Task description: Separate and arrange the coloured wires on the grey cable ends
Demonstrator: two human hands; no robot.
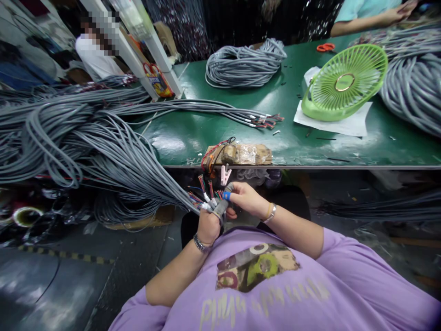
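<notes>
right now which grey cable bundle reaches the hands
The thick bundle from the left: its stripped ends reach the left hand. The thinner bundle ends on the green table; the back coil and right coil lie farther away.

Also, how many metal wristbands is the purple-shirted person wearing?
2: a left band just behind the left hand, and a right band just behind the right hand. Both wrists show; none appears hidden.

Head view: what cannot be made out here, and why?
In the head view:
Grey tubular piece: partly covered by the left hand and right hand.
Turquoise sleeve: cut off by the top edge.
Large grey cable coil: cut off by the right edge.
Red-and-yellow packet: lettering too small.
</notes>
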